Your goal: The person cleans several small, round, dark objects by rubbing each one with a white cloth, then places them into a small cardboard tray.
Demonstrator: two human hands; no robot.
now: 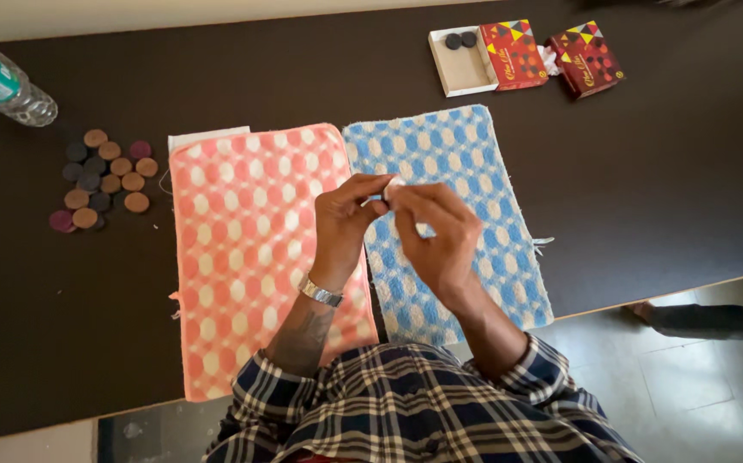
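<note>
We pinch a small white piece (394, 183) between left hand (347, 216) and right hand (436, 231); a loose grip could drop it onto the blue towel (491, 214).

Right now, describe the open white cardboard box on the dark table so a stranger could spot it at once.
Start at the dark brown table and look to its far right edge, beyond the blue-and-white patterned cloth. There lies the open white cardboard box, a shallow tray holding two dark round discs. Unlike the two red patterned boxes beside it, it is plain white and open.
</note>
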